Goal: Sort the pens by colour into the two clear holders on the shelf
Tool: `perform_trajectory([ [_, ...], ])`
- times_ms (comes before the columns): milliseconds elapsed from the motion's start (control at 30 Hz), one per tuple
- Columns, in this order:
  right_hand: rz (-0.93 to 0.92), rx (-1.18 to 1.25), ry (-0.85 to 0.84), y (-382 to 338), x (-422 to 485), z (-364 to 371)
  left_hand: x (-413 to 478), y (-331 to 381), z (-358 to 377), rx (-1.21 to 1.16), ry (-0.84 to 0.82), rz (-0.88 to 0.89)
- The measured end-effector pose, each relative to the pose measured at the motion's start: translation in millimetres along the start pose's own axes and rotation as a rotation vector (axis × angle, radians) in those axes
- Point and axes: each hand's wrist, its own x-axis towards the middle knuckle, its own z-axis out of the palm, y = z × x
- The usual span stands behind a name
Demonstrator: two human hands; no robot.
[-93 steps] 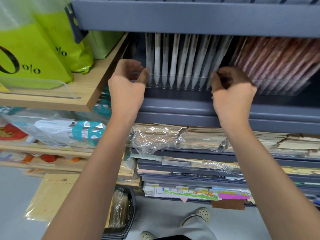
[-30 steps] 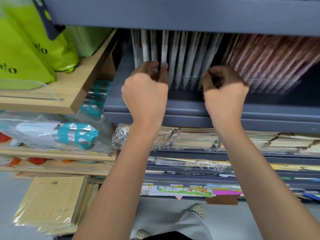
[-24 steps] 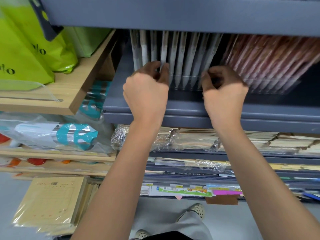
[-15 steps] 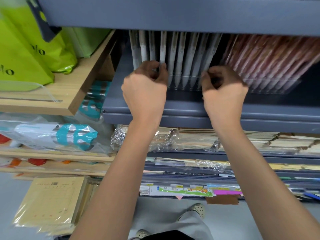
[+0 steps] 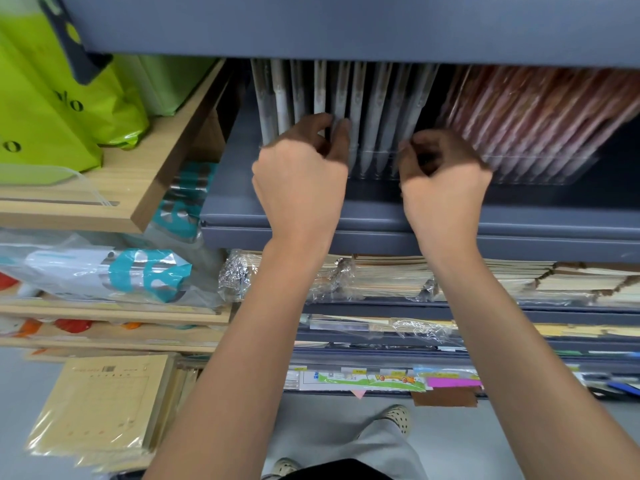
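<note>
Several white pens (image 5: 375, 109) stand side by side in a clear holder (image 5: 375, 164) on the grey shelf (image 5: 381, 216). To their right, several reddish-brown pens (image 5: 540, 112) fill a second clear holder (image 5: 554, 168). My left hand (image 5: 301, 178) reaches into the left part of the white row and pinches one white pen (image 5: 337, 98) between thumb and forefinger. My right hand (image 5: 443, 181) is at the right end of the white pens' holder, its fingers curled over the front rim. The pen tips behind both hands are hidden.
A grey shelf board (image 5: 346, 26) hangs low over the pens. Green bags (image 5: 52, 109) stand on a wooden shelf (image 5: 138, 188) at the left. Wrapped stacks of notebooks (image 5: 388, 278) lie on the shelves below, and yellow paper packs (image 5: 104, 403) at the bottom left.
Three seconds ago my left hand was at the holder's left end; it has moved right into the white pens. In the last second both hands barely moved.
</note>
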Motion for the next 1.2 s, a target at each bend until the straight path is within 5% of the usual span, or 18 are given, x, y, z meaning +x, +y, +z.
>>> perform_trajectory([
  [233,-0.009,-0.008,0.012,-0.9,-0.9,0.1,3.4,-3.0,6.4,0.094,-0.039,0.049],
  [767,-0.02,-0.015,0.018,0.0,-0.7,0.8,12.8,-7.7,7.4,-0.221,-0.096,-0.202],
  [1200,-0.037,-0.007,0.024,0.8,-1.5,1.2,-4.2,-2.1,8.9,-0.17,-0.015,-0.134],
])
